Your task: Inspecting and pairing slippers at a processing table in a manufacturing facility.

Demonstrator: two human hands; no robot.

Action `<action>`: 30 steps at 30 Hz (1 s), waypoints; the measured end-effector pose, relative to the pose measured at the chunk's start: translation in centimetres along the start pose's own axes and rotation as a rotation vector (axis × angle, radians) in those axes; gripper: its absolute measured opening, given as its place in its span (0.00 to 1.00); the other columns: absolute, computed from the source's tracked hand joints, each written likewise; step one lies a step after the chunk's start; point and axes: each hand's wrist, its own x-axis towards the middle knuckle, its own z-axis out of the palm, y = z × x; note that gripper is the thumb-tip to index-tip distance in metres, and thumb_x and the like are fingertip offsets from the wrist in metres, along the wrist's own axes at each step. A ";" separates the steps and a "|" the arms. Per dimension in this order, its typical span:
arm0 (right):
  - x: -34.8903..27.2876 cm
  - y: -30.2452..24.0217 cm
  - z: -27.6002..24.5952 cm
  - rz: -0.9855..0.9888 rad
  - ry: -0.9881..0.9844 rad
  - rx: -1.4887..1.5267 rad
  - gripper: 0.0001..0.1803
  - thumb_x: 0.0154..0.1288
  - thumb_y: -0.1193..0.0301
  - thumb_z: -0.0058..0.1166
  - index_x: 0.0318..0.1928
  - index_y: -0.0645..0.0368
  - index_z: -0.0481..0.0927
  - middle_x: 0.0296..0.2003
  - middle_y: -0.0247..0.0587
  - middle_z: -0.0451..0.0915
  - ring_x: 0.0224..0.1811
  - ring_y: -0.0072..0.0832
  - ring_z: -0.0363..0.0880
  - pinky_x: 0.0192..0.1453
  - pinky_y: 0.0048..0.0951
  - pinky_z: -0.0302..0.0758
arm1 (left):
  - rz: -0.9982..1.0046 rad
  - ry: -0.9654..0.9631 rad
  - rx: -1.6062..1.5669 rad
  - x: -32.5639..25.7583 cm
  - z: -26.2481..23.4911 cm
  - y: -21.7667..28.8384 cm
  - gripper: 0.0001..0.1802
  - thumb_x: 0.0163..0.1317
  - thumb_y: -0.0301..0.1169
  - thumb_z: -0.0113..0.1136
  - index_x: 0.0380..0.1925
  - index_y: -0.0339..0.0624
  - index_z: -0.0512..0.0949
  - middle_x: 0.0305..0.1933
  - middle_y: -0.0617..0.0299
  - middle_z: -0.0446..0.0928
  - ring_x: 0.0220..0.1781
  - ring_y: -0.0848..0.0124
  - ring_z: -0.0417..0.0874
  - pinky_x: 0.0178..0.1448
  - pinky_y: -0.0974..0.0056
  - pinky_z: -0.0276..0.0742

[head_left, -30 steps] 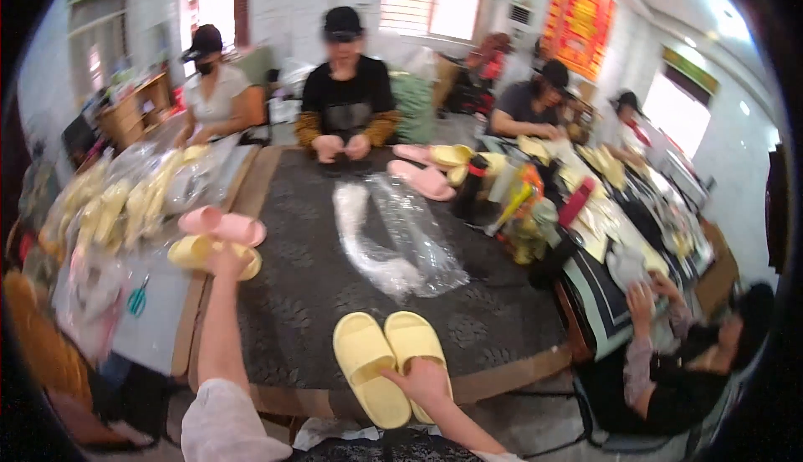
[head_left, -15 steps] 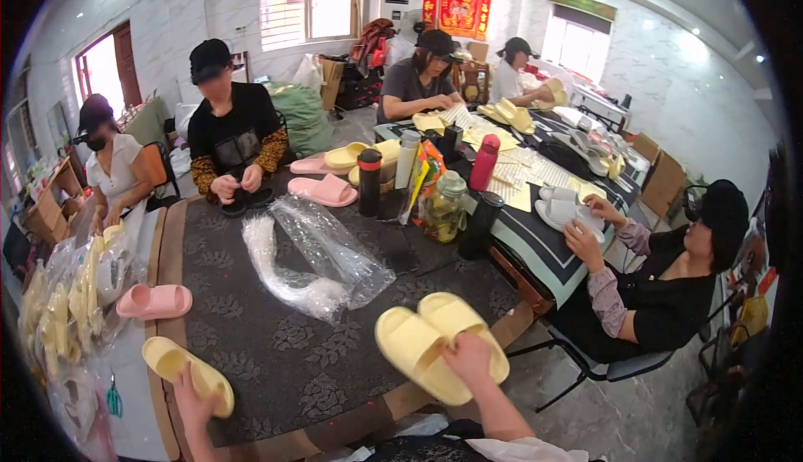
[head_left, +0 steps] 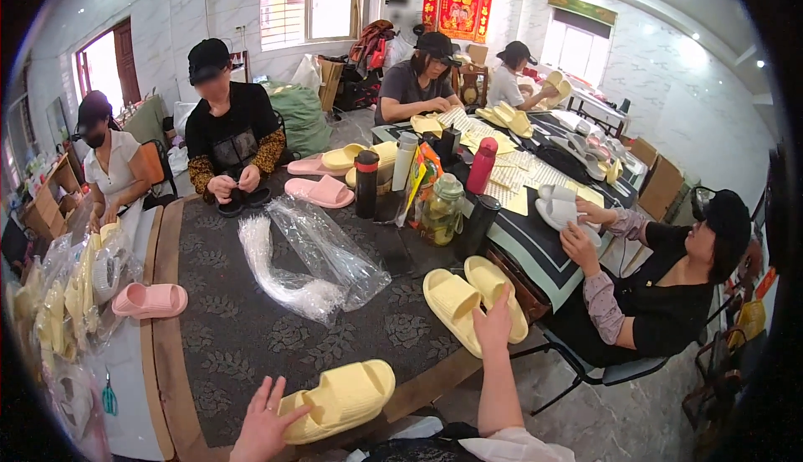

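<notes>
At the table's right front corner my right hand (head_left: 493,326) is closed on a pair of pale yellow slippers (head_left: 450,305), fingers in between the two. A single yellow slipper (head_left: 355,391) lies tilted at the front edge, toe to the right. My left hand (head_left: 266,422) is at its heel end, fingers spread and the thumb over the footbed. Beyond them, a bundle of clear plastic bags (head_left: 309,290) and white strands rests on the dark patterned cloth (head_left: 251,345).
On the left, a pink slipper (head_left: 150,300) sits near bagged yellow slippers (head_left: 71,303) and green scissors (head_left: 109,395). Bottles (head_left: 365,182) and a jar (head_left: 443,211) stand behind. A co-worker (head_left: 661,269) sits close at the right, holding white slippers (head_left: 559,208); others work farther back.
The single yellow slipper has come from the left edge to the front middle along with my left hand. My right hand has moved the pair up and to the right.
</notes>
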 end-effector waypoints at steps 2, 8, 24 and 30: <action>-3.3 -2.7 -2.0 -0.236 0.084 0.025 0.49 0.54 0.62 0.68 0.70 0.65 0.54 0.58 0.63 0.70 0.54 0.52 0.75 0.57 0.45 0.73 | -0.033 -0.053 -0.112 0.3 1.4 0.1 0.31 0.54 0.29 0.61 0.62 0.51 0.72 0.73 0.39 0.55 0.74 0.41 0.53 0.74 0.47 0.53; -11.1 -10.2 -4.8 -0.564 -0.741 0.531 0.40 0.53 0.54 0.69 0.62 0.58 0.70 0.59 0.47 0.72 0.57 0.39 0.72 0.54 0.36 0.75 | -0.068 -0.114 -0.383 -0.5 4.0 0.0 0.28 0.62 0.32 0.55 0.64 0.49 0.69 0.73 0.36 0.53 0.74 0.43 0.55 0.75 0.51 0.52; -18.3 -12.7 -0.7 -0.640 -0.603 0.270 0.56 0.51 0.39 0.61 0.70 0.62 0.54 0.49 0.57 0.70 0.54 0.51 0.71 0.55 0.44 0.75 | -0.757 0.183 -0.150 -1.3 6.3 6.9 0.47 0.58 0.50 0.64 0.70 0.36 0.55 0.67 0.33 0.59 0.67 0.39 0.58 0.69 0.42 0.57; -18.8 -12.2 -0.6 -0.600 -0.578 0.287 0.55 0.50 0.42 0.62 0.70 0.61 0.55 0.50 0.57 0.70 0.54 0.50 0.71 0.56 0.43 0.74 | -0.812 0.284 -0.223 1.2 6.4 7.1 0.49 0.55 0.50 0.66 0.70 0.35 0.55 0.67 0.33 0.58 0.67 0.38 0.58 0.69 0.43 0.59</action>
